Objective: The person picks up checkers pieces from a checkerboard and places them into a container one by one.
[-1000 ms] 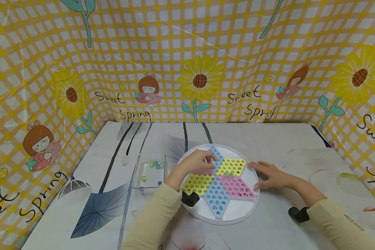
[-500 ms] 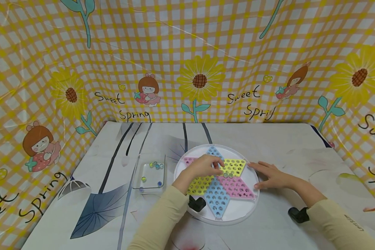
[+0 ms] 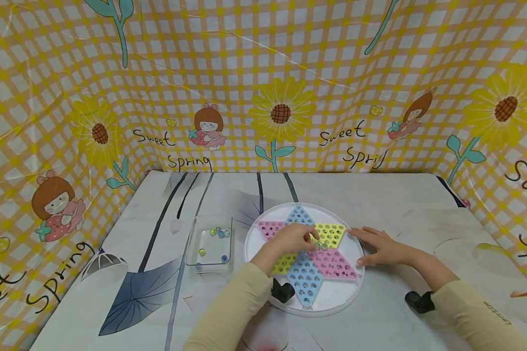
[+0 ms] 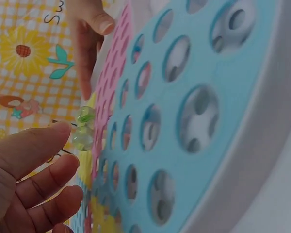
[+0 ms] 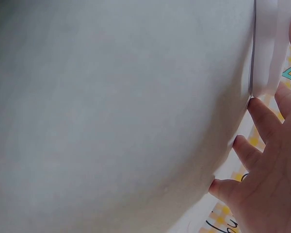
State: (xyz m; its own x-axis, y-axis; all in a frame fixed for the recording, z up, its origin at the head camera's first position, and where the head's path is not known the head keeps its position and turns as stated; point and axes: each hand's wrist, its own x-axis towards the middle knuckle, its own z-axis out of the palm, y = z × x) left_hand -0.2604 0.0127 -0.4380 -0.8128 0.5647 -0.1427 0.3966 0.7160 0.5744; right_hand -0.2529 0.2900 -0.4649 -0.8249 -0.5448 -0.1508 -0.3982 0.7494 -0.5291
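Note:
A round white Chinese checkers board (image 3: pixel 340 295) with a star of blue, yellow and pink holed panels lies on the table. Two clear glass marbles (image 3: pixel 324 246) sit side by side near its middle. My left hand (image 3: pixel 292 240) reaches over the board, its fingers loosely bent, right beside these marbles. In the left wrist view the left thumb (image 4: pixel 34 145) points at the greenish marbles (image 4: pixel 83 138), and no thing shows between the thumb and the bent fingers. My right hand (image 3: pixel 381 247) rests with spread fingers against the board's right rim, also seen in the right wrist view.
A clear plastic tray (image 3: pixel 191 248) stands left of the board, with several colored marbles (image 3: pixel 221 233) in it. The table cover (image 3: pixel 399 195) is white with printed dark stems. A yellow checkered cloth (image 3: pixel 246 58) hangs behind and at both sides.
My left hand has moved right and slightly toward me over the board, up to the two marbles, uncovering the blue and pink panels at the back. The right hand stays at the rim.

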